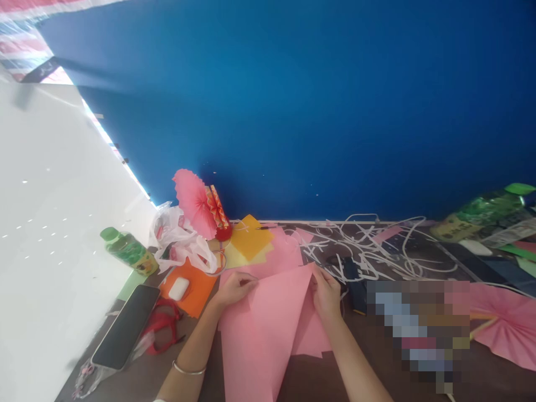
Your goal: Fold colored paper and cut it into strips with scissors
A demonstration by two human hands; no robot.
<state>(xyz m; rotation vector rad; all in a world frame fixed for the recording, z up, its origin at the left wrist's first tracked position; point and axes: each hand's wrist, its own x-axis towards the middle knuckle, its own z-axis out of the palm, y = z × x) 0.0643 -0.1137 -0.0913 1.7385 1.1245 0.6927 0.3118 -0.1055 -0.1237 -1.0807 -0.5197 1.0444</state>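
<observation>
Fingers (317, 272) of right hand (329, 291) pinched shut on far right corner of pink sheet (263, 324) | left hand (234, 288) almost closed at far left edge (if it grips, I cannot tell) | sheet between hands, long axis toward person, right hand nearer to corner

1. Two bare hands: one left hand (238, 287), one right hand (327, 293).
2. One large pink sheet (268, 318) gripped by both hands; the pink sheets behind it overlap too much to count.
3. Two pleated pink paper fans: a left fan (195, 201), a right fan (508, 329).
4. Two green-capped bottles: a left bottle (132, 252), a right bottle (481, 213).
5. One white earbud case (178, 288).
6. One silver bangle (188, 371).
7. One amber-yellow paper square (251, 240), uppermost.
8. White paper strips (368, 265): many, too tangled to count.
</observation>
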